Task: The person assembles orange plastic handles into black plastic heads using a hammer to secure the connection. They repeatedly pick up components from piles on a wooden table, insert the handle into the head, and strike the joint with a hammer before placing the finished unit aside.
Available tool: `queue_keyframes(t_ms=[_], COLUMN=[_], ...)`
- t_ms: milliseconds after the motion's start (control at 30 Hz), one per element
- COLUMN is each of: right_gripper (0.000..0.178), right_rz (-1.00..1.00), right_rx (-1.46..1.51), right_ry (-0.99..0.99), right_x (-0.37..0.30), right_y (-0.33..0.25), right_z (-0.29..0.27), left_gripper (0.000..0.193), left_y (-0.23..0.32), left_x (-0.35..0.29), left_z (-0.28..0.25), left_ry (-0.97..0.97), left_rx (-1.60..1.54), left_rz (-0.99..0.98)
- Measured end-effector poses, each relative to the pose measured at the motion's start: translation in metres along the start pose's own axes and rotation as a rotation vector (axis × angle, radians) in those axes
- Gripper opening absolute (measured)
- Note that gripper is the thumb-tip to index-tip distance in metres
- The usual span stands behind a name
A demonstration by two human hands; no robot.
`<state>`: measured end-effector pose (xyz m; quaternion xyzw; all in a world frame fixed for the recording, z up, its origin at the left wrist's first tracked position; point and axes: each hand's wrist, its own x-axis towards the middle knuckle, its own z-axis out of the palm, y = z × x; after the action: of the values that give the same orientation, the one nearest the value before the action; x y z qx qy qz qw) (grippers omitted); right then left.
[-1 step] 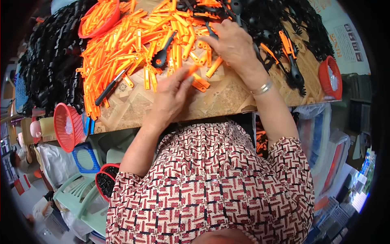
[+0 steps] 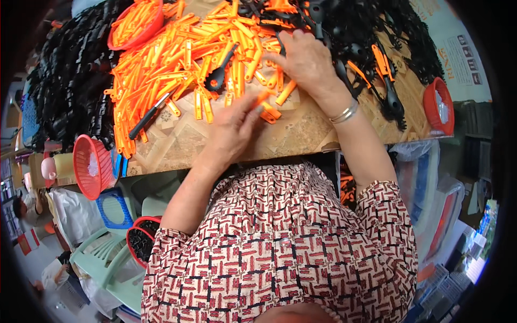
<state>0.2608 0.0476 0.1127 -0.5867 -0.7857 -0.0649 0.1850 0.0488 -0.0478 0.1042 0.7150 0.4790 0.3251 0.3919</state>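
My left hand (image 2: pixel 232 129) is closed just above the table's near side, its fingertips round an orange plastic handle (image 2: pixel 262 97). More orange handle pieces (image 2: pixel 270 113) lie right beside those fingertips. My right hand (image 2: pixel 308 60), with a bangle on its wrist, reaches further out at the edge of the orange pile. Between its thumb and fingers shows the dark shaft of a black utensil (image 2: pixel 281 44); its far end is hidden. A loose orange handle (image 2: pixel 286 92) lies under the right palm. The big heap of orange handles (image 2: pixel 167 64) spreads to the left.
A black spoon (image 2: pixel 216 78) and a black-handled knife (image 2: pixel 146 119) lie on the heap. Black utensils (image 2: pixel 353 51) pile up at the right; one with orange handles (image 2: pixel 392 99) lies nearer. Red baskets (image 2: pixel 90 171) stand at the table's edges. Green chairs (image 2: pixel 102 253) stand below left.
The whole view has shifted slightly. Both hands keep nearly the same places and grips.
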Motion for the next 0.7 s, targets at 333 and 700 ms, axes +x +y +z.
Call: queue_keyframes(t_ms=[333,700], right_gripper=[0.034,0.037], right_rz=[-0.068,0.618], right_rx=[0.203,1.716], right_ry=[0.078,-0.54], right_x=[-0.012,-0.086], right_y=[-0.005,-0.006], right_z=[-0.014,-0.067], left_gripper=[0.033,0.024], left_y=[-0.004,0.018], left_x=[-0.01,0.003], left_z=[-0.001,-0.024], left_ry=[0.103,0.075], left_rx=[-0.009,0.077], left_rz=[0.022,0.469])
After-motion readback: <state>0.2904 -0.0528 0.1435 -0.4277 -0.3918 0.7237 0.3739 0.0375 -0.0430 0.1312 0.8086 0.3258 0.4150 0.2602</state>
